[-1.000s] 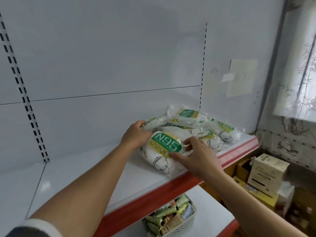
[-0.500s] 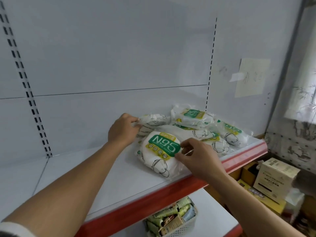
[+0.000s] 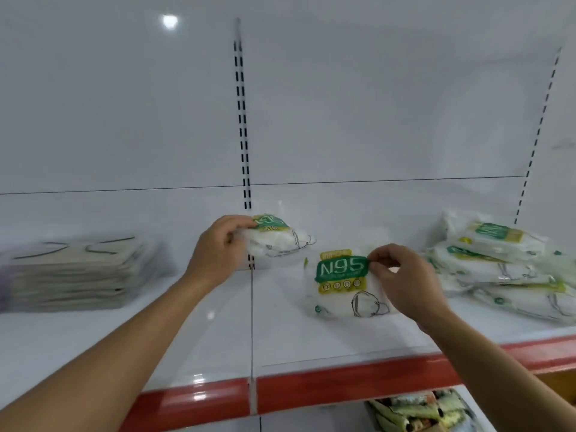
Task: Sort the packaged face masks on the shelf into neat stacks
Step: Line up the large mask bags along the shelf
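My left hand (image 3: 216, 246) grips one white N95 mask pack (image 3: 277, 236) by its left end, held above the white shelf (image 3: 193, 332) near the back wall. My right hand (image 3: 402, 280) pinches the top right edge of a second N95 mask pack (image 3: 339, 283), green label facing me, over the shelf's middle. A loose pile of the same packs (image 3: 498, 266) lies at the right end of the shelf. Both packs are well left of that pile.
A neat stack of flat pale packages (image 3: 71, 272) stands at the shelf's left end, blurred. The shelf has a red front edge (image 3: 343, 391) and a seam down its middle. A basket of small goods (image 3: 417, 411) sits on the lower shelf at the right.
Both hands have lifted a pack each off the pile and carried them left. The view has swung left, bringing the stack at the left end into sight.
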The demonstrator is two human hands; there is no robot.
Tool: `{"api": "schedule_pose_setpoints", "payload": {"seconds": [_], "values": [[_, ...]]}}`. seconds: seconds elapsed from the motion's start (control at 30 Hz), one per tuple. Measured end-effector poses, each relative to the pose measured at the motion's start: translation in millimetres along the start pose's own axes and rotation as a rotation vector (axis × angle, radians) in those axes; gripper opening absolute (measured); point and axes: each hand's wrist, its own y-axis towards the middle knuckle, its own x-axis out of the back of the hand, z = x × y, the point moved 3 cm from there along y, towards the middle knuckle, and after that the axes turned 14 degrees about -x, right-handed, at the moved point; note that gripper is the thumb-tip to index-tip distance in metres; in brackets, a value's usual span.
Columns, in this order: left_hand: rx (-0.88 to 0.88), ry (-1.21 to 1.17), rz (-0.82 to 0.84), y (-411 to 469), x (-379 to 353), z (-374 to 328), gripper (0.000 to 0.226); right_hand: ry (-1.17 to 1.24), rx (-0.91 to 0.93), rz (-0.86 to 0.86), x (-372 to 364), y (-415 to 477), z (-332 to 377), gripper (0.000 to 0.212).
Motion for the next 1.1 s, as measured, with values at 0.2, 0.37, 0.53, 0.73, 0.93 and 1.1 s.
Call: {"api": "schedule_pose_setpoints", "payload": {"seconds": [0.2, 0.37, 0.53, 0.73, 0.93, 1.1], "values": [[0.086, 0.096, -0.017, -22.6, 50.9, 24.4, 0.015, 0.069, -0.141, 0.263, -66.2, -7.9, 25.5, 0.007], [-0.020, 0.215, 0.048, -37.5, 61.7, 43.9, 0.036, 0.093, -0.230, 0.402, -92.3, -16.0, 24.1, 0.033], [-0.019, 0.421, 0.212, -36.1, 63.5, 48.1, 0.081, 0.360, -0.188, 0.318, -91.3, -5.5, 33.5, 0.054], [-0.078, 0.851, 0.429, -29.0, 58.5, 56.8, 0.093, 0.578, -0.029, 0.157, -101.6, 6.5, 67.1, 0.046], [-0.165, 0.871, 0.583, -17.4, 39.4, 72.5, 0.097, 0.560, 0.076, 0.057, -136.4, 27.0, 94.6, 0.039], [-0.232, 0.836, 0.506, -19.3, 31.7, 82.5, 0.093, 0.398, -0.056, 0.180, -162.1, 35.0, 58.4, 0.072]]}}
